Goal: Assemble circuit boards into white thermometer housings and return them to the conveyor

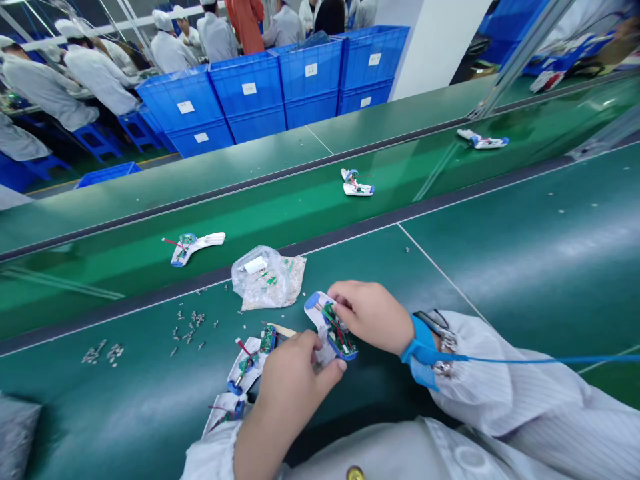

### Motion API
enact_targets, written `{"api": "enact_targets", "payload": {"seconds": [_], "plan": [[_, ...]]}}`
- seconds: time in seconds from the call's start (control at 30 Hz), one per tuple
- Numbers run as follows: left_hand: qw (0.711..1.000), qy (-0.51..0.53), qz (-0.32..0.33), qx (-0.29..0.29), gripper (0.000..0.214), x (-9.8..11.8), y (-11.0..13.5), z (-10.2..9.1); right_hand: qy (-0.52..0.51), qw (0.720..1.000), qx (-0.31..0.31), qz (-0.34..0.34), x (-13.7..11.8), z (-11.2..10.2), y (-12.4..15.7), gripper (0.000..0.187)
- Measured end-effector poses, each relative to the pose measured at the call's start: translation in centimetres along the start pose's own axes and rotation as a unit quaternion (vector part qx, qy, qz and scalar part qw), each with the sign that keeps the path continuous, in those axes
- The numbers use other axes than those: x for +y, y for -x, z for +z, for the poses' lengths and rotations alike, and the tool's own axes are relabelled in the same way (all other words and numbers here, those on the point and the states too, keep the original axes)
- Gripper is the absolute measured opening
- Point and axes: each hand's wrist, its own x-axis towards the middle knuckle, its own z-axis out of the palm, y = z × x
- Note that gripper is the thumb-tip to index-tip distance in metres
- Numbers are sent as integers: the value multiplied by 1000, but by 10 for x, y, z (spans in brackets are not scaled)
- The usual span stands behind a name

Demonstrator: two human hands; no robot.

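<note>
Between my two hands is a white handheld device housing (324, 331) with blue ends, its inside showing a green circuit board and red wires. My left hand (295, 373) grips its lower side between thumb and fingers. At its upper right edge, my right hand (373, 315) pinches near the wires with thumb and forefinger; the exact fingertip contact is partly hidden. A blue wrist strap (421, 350) with a cord is on my right wrist. Beside my left hand lie another opened housing (245, 365) with board and wires and a further housing (223, 410), partly covered by my sleeve.
A clear plastic bag (263, 277) of small green boards lies ahead. Small metal parts (190, 325) are scattered at left, near a grey bag (17, 433). Beyond the table edge, a green conveyor belt (280, 200) carries several housings (197, 247). Blue crates (245, 87) and people stand behind.
</note>
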Motion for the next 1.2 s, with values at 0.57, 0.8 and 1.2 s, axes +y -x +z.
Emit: {"api": "enact_targets", "payload": {"seconds": [0.57, 0.8, 1.2], "plan": [[500, 862, -80, -15, 10, 8, 7, -2, 64, 889, 387, -237, -44, -19, -3, 26], [548, 828, -103, 66, 25, 10, 7, -6, 81, 899, 377, -207, -41, -10, -10, 24], [594, 763, -136, 216, 24, -3, 8, -5, -250, 932, 192, -178, -49, 6, -29, 32]]}}
